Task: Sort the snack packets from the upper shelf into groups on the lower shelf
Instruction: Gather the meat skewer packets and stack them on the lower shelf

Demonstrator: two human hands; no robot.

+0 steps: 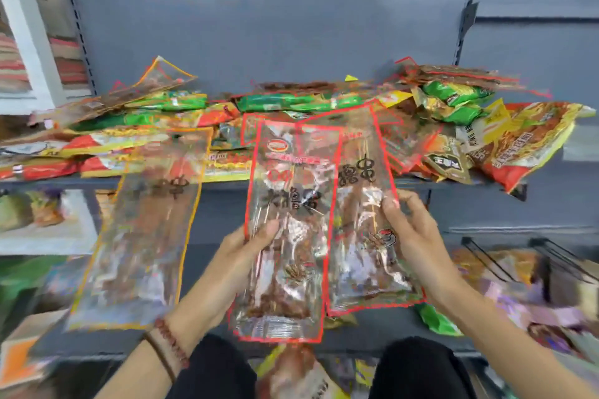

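Clearly, each hand held one packet.
The left hand pinched the front packet by thumb; the right hand curled its fingers on the rear packet.

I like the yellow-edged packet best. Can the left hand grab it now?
Probably not yet. The left hand is holding a red-edged packet. The yellow-edged packet sits right beside it with nothing between, so it looks easy once that hand is free.

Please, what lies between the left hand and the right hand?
In the head view, two long clear packets with red edges fill that stretch, overlapping. The left hand holds the left packet, the right hand the right packet.
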